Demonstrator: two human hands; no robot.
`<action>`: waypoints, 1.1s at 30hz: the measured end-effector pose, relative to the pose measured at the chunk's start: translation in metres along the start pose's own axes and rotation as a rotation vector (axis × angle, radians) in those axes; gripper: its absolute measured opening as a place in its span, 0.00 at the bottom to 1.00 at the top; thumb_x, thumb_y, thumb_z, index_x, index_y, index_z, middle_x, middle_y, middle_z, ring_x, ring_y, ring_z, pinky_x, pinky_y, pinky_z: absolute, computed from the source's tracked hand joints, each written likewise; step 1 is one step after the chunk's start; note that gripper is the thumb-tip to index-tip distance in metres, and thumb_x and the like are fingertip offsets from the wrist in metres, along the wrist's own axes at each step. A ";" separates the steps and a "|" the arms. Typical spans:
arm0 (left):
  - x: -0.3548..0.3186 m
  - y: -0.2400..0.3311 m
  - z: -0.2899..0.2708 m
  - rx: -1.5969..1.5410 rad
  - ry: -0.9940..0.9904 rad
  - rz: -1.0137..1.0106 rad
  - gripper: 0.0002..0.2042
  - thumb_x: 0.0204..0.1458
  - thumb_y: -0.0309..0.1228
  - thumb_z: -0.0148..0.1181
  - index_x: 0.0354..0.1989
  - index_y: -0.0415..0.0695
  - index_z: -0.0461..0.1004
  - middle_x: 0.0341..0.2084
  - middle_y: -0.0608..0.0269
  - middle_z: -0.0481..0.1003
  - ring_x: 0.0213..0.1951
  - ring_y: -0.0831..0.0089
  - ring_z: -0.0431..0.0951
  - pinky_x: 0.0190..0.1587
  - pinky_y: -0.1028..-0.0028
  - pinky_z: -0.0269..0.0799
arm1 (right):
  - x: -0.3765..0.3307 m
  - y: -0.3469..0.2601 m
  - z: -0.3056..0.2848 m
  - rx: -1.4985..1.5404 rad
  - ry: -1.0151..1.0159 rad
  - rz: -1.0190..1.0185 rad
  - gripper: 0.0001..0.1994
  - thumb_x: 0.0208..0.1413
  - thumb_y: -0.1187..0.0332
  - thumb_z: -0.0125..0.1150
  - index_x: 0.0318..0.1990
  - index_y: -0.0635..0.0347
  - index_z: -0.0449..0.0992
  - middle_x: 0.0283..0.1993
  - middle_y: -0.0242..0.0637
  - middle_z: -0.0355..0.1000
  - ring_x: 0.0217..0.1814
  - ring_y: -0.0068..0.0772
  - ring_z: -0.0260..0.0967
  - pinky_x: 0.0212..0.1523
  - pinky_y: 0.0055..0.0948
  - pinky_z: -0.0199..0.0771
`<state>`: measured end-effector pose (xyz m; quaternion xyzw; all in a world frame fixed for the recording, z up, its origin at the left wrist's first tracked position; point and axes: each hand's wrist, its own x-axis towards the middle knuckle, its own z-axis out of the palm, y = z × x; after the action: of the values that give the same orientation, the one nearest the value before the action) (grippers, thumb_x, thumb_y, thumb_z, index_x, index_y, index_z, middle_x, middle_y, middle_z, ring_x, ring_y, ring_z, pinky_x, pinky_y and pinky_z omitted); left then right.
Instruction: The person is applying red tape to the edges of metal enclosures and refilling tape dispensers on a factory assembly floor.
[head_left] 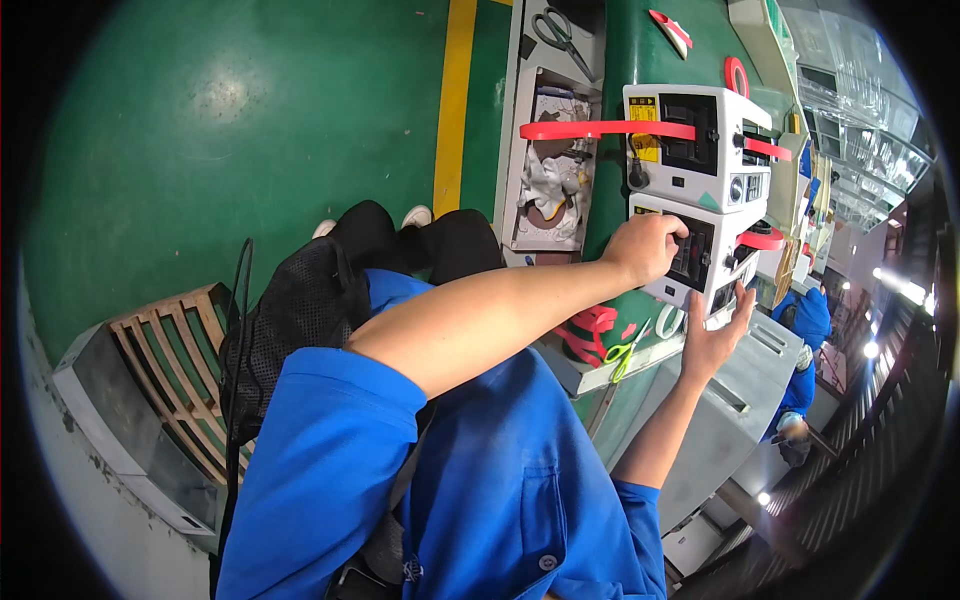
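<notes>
Two white tape dispensers stand side by side on the green-topped bench. At the nearer tape dispenser [722, 222], my left hand [645, 248] reaches to the black front opening with its fingers bent in. Whatever those fingertips may pinch is hidden. My right hand [712, 345] is at the same machine's near lower corner, thumb and fingers spread apart around it. From the farther tape dispenser [690, 188], a long strip of red tape [590, 130] sticks out to the left. A red tape roll [762, 238] sits on the nearer dispenser's far side.
An open drawer [510, 215] holding scraps and scissors [562, 42] lies left of the bench top. Green-handled scissors [622, 360] and red tape pieces [592, 335] are near the bench edge. A grey metal cabinet [725, 420] stands at right; a wooden pallet [175, 370] lies lower left.
</notes>
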<state>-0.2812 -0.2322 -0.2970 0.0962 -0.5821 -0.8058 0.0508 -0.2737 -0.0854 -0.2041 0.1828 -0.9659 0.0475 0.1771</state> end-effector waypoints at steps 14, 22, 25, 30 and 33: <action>-0.020 0.003 0.048 -0.008 0.282 0.137 0.08 0.41 0.22 0.56 0.32 0.39 0.73 0.22 0.60 0.69 0.18 0.74 0.67 0.23 0.76 0.63 | 0.003 -0.005 -0.004 0.153 -0.027 0.136 0.41 0.35 0.71 0.68 0.58 0.68 0.51 0.55 0.48 0.58 0.59 0.47 0.52 0.58 0.39 0.49; -0.008 0.004 0.052 0.024 0.286 0.038 0.03 0.36 0.21 0.57 0.22 0.37 0.72 0.21 0.60 0.68 0.22 0.72 0.70 0.26 0.76 0.65 | 0.007 0.005 -0.010 0.196 0.028 0.010 0.40 0.33 0.69 0.68 0.56 0.67 0.53 0.55 0.47 0.58 0.58 0.49 0.52 0.57 0.41 0.51; -0.010 0.000 0.049 -0.068 0.251 -0.038 0.06 0.38 0.22 0.59 0.26 0.36 0.73 0.25 0.64 0.68 0.24 0.79 0.69 0.27 0.80 0.65 | 0.007 0.007 -0.010 0.231 0.022 0.030 0.40 0.33 0.68 0.68 0.56 0.67 0.53 0.55 0.46 0.57 0.59 0.49 0.51 0.57 0.41 0.51; -0.011 0.004 0.052 -0.110 0.226 -0.255 0.06 0.41 0.24 0.58 0.28 0.33 0.72 0.26 0.68 0.67 0.26 0.82 0.67 0.28 0.81 0.64 | 0.009 0.012 -0.011 0.283 0.034 0.043 0.40 0.34 0.67 0.68 0.56 0.68 0.52 0.56 0.46 0.57 0.59 0.50 0.51 0.57 0.41 0.51; -0.009 0.003 0.053 0.021 0.214 -0.277 0.05 0.40 0.22 0.55 0.26 0.33 0.70 0.24 0.60 0.67 0.24 0.75 0.68 0.29 0.77 0.64 | 0.009 0.013 -0.011 0.291 0.051 0.031 0.40 0.35 0.66 0.67 0.56 0.69 0.52 0.56 0.47 0.56 0.58 0.51 0.51 0.57 0.42 0.51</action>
<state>-0.2840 -0.1827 -0.2774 0.2612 -0.5629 -0.7842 -0.0002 -0.2828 -0.0745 -0.1910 0.1904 -0.9467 0.1942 0.1724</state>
